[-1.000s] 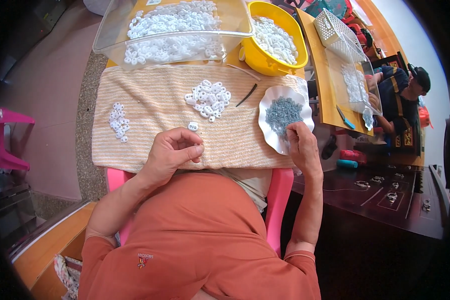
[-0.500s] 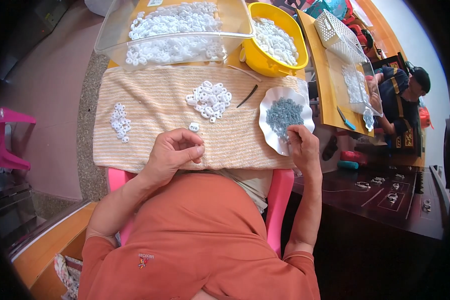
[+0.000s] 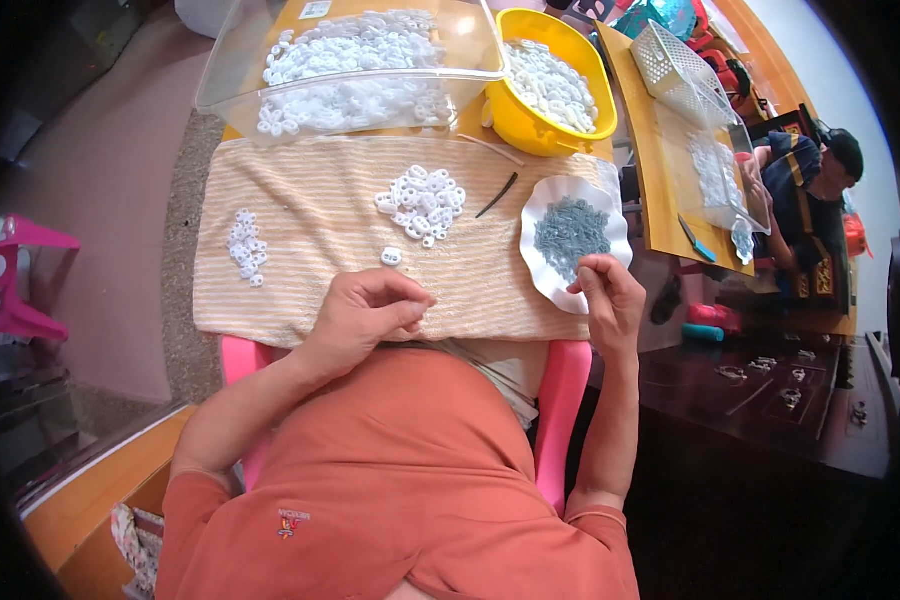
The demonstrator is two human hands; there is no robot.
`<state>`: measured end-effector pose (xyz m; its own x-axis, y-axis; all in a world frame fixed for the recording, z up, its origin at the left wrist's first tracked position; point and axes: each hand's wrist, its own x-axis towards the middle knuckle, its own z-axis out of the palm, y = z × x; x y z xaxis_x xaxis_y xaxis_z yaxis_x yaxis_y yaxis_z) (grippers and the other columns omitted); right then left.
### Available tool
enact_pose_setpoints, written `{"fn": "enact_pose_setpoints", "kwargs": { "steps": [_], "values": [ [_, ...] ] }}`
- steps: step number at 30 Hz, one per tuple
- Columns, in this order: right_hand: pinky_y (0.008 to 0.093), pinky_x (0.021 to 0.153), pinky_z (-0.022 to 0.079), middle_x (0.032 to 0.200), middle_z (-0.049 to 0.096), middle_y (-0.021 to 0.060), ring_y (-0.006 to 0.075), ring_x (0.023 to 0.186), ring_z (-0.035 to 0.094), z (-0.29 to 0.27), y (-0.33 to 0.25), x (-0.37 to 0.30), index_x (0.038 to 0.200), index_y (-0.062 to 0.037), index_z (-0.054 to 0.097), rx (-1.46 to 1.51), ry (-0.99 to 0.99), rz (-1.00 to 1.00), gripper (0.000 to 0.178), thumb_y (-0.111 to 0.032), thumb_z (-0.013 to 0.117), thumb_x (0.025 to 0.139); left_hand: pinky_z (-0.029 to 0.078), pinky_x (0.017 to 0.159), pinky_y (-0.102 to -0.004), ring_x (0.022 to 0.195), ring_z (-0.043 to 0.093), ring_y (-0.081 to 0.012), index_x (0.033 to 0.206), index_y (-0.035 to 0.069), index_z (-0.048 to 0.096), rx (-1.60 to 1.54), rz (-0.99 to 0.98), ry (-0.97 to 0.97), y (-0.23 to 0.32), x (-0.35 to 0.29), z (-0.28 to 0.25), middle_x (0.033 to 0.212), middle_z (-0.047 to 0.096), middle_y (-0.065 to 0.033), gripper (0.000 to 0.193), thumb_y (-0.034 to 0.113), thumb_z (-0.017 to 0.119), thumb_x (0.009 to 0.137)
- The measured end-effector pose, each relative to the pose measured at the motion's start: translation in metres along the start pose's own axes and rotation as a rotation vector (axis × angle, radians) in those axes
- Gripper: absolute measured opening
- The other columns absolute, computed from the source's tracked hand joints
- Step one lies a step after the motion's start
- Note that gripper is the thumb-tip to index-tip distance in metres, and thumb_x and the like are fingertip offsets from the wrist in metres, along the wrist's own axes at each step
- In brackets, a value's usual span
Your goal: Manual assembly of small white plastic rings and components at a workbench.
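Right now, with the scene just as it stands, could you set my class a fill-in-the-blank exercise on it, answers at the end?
The hand nearer the white, wavy-rimmed dish is the person's ____ one.
The round plastic tub full of white pieces has the colour ____.
On the beige striped cloth, the smaller pile of little white pieces lies to the ____ of the larger pile.
The thin, curved strip beside the dish is ____.
Missing words: right; yellow; left; black.
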<state>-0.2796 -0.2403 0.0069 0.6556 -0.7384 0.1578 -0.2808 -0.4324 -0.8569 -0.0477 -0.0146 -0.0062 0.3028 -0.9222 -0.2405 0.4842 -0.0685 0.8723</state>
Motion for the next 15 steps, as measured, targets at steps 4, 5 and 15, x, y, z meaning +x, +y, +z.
{"fn": "enact_pose_setpoints", "kwargs": {
  "steps": [4,5,15],
  "values": [
    [0.0259,0.067,0.052,0.089,0.058,0.0071,0.0127,0.074,0.058,0.017,-0.019,-0.01,0.094,0.0041,0.06,0.357,-0.074,0.006,0.007,0.0,0.056,0.092,0.051,0.067,-0.0206,0.073,0.061,-0.0074,0.099,-0.002,0.068,0.052,-0.02,-0.068,-0.003,0.006,0.022,0.083,0.066,-0.0037,0.014,0.001,0.063,0.087],
    [0.0264,0.068,0.052,0.09,0.058,0.0075,0.0129,0.075,0.058,0.02,-0.021,-0.012,0.094,0.004,0.061,0.317,-0.088,-0.038,0.007,-0.001,0.057,0.092,0.05,0.065,-0.0204,0.073,0.061,-0.0072,0.101,-0.003,0.067,0.063,-0.024,-0.103,-0.002,0.01,0.028,0.082,0.066,-0.0036,0.015,0.003,0.064,0.087],
    [0.0221,0.075,0.042,0.092,0.055,0.0062,0.0112,0.082,0.052,0.067,-0.049,-0.029,0.093,0.0031,0.061,0.531,-0.127,0.089,0.005,0.0,0.06,0.089,0.049,0.064,-0.0201,0.071,0.06,-0.0066,0.102,-0.001,0.067,0.015,-0.076,-0.201,0.002,0.022,0.052,0.084,0.067,-0.0032,0.017,0.009,0.065,0.089]
  ]
}}
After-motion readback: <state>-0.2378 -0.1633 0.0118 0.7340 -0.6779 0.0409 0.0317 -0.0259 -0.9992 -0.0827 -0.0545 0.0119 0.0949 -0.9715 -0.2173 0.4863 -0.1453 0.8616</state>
